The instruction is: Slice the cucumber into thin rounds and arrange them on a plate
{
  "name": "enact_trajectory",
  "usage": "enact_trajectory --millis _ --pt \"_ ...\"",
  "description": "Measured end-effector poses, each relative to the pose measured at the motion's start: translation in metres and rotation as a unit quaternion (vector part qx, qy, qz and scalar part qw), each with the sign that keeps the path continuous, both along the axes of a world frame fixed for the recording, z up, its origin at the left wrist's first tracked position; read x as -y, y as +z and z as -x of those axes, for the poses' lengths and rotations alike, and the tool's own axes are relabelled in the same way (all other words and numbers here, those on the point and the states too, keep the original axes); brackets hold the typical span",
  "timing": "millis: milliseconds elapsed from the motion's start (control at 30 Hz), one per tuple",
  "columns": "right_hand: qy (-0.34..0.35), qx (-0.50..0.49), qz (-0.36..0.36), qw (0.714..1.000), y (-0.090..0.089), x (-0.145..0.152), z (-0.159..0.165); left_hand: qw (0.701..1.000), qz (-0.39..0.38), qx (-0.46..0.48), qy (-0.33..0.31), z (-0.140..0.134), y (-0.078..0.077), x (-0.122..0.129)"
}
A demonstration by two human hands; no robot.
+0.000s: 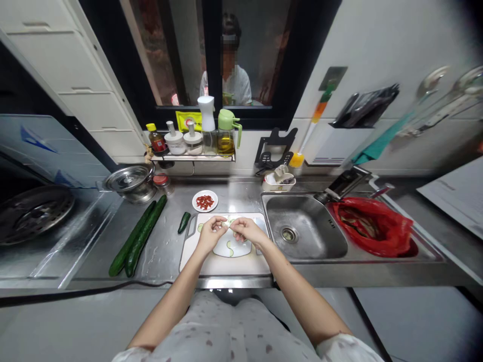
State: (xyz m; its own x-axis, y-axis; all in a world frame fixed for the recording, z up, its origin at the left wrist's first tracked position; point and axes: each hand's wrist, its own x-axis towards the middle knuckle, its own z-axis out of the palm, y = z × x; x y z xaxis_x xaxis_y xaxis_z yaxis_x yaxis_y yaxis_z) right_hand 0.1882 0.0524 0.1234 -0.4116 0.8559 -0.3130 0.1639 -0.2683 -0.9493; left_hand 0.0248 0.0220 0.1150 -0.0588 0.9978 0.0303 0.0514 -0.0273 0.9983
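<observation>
My left hand (212,232) and my right hand (247,231) meet above the cutting board (194,259), fingertips pinched on a thin cucumber slice (228,222) between them. Below the hands, a white oval plate (220,247) lies on the board with curved cucumber slices (230,249) on it. Another pale green slice (200,228) shows at the board's upper left, beside my left hand. A short cucumber end (184,222) rests on the counter just left of the board. Fingers partly hide the held slice.
Two whole cucumbers (145,239) lie left of the board. Behind it stands a small dish (194,202) of chopped red pieces. A sink (313,241) and a red plastic bag (392,226) are at the right. Seasoning bottles (226,138) line a rack under the window.
</observation>
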Motion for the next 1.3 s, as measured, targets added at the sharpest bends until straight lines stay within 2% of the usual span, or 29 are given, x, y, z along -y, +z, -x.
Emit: enact_trajectory --millis 100,200,367,600,933,1300 --pt "0.013 0.049 -0.081 0.995 -0.019 -0.003 -0.002 0.998 0.012 -0.06 0.008 0.002 -0.017 0.002" --pt "0.031 0.14 -0.165 0.976 -0.038 -0.003 -0.004 0.988 0.043 -0.145 0.007 0.003 -0.036 0.007" --pt "0.077 0.27 -0.214 0.936 -0.057 0.006 -0.006 0.957 0.105 -0.269 -0.022 -0.001 -0.056 0.017" --pt "0.119 0.343 -0.229 0.903 -0.066 0.015 -0.005 0.927 0.135 -0.347 -0.044 -0.007 -0.062 0.022" --pt "0.192 0.449 -0.25 0.836 -0.078 0.021 0.0 0.888 0.147 -0.43 -0.075 -0.015 -0.075 0.025" --pt "0.21 0.486 -0.243 0.813 -0.082 0.021 0.001 0.866 0.146 -0.472 -0.078 -0.019 -0.08 0.026"
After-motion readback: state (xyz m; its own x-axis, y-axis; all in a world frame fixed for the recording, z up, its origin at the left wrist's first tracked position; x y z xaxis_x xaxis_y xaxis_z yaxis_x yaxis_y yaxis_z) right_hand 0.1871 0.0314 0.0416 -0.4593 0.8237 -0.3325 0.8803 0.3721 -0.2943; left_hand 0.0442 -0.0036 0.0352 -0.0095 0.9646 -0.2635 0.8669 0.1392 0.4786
